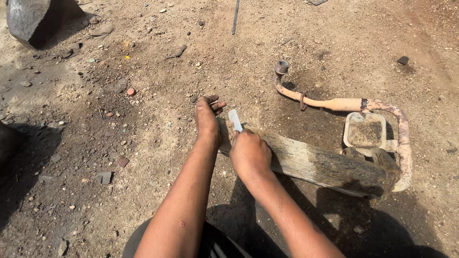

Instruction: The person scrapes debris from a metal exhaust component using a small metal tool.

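A dirty, rust-coloured exhaust muffler (325, 165) lies on the bare dirt ground, with its bent pipe (334, 102) curving round the far side. My right hand (249, 154) is closed on a small flat whitish tool (234, 119), whose tip pokes out above my fist at the muffler's left end. My left hand (206, 118) rests flat on the ground just left of that end, fingers pointing away. It holds nothing that I can see.
A square rusty plate (366, 131) sits on the muffler assembly by the pipe. A large dark rock (31, 19) stands at the top left. Small stones and debris lie scattered about; a thin rod (235, 16) lies at the top.
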